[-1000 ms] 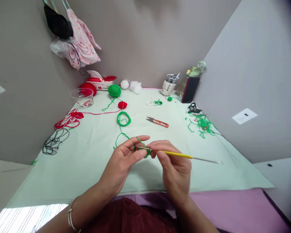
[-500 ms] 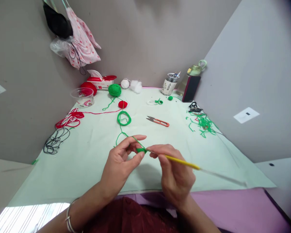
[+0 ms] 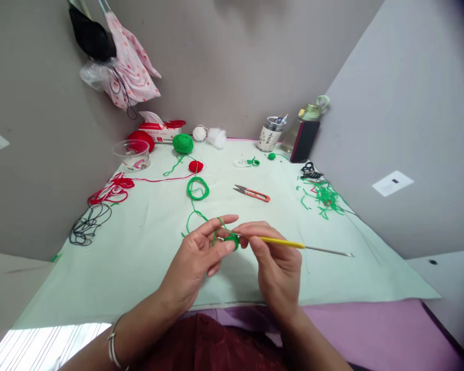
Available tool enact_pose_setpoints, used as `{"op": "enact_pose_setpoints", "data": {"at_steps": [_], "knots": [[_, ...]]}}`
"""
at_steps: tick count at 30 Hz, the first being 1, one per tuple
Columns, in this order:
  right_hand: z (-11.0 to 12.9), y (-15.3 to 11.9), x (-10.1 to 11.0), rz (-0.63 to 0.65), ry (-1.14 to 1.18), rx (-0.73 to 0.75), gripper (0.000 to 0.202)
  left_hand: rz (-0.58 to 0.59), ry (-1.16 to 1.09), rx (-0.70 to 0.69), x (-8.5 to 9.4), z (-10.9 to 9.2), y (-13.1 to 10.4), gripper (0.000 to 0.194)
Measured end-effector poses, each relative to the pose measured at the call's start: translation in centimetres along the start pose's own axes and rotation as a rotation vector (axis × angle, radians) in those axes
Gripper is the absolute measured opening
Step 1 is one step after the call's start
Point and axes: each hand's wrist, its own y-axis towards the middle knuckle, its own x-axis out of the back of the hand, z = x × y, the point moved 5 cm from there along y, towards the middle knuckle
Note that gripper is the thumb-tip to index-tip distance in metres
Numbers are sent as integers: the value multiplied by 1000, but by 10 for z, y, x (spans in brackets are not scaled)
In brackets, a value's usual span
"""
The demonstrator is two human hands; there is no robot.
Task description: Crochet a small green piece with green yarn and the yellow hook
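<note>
Between the thumb and fingers of my left hand (image 3: 191,263) is a small green crochet piece (image 3: 232,240). Green yarn (image 3: 221,222) passes over my raised left index finger and runs back to a loose green coil (image 3: 198,188) on the cloth. My right hand (image 3: 276,263) grips a crochet hook (image 3: 284,242) by its yellow handle. The hook's front tip meets the green piece, though fingers partly hide it. Its other metal end sticks out to the right. Beyond my hands lie orange thread snips (image 3: 252,193).
Green yarn scraps (image 3: 327,198) and a black hair clip (image 3: 311,171) lie at right. A phone (image 3: 305,141) leans on a bottle (image 3: 311,113) beside a pen cup (image 3: 271,134). Red yarn (image 3: 112,189), black cord (image 3: 85,226) and a clear plastic tub (image 3: 133,154) occupy the left.
The hook has swung to a flatter angle, its rear end moving up and left. My right hand has shifted slightly left, and the green piece has turned in my left fingers.
</note>
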Motion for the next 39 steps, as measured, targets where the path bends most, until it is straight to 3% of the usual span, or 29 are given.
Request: {"op": "enact_pose_setpoints", "data": {"at_steps": [4, 7, 10, 13, 17, 23, 27, 32, 39], "knots": [[2, -8, -5, 22, -230, 184, 31, -48, 4, -23, 1, 3, 1, 46], [7, -16, -5, 48, -391, 385, 38, 16, -115, 111, 0, 7, 4, 40], [5, -10, 6, -26, -255, 254, 34, 43, -206, 160, 2, 4, 6, 32], [0, -2, 10, -63, -11, 44, 25, 7, -142, 59, 4, -2, 6, 28], [-2, 1, 3, 14, 32, -35, 17, 7, 77, -68, 3, -4, 2, 29], [-14, 1, 7, -20, 200, -177, 19, 14, 212, -95, 10, -3, 0, 28], [-5, -1, 7, -6, 43, -95, 21, -11, 247, -138, 13, -5, 1, 26], [13, -11, 1, 73, -216, 221, 24, -120, 411, -225, 12, -12, -2, 27], [12, -9, -1, 93, -262, 256, 26, -135, 480, -252, 10, -17, -4, 25]]}}
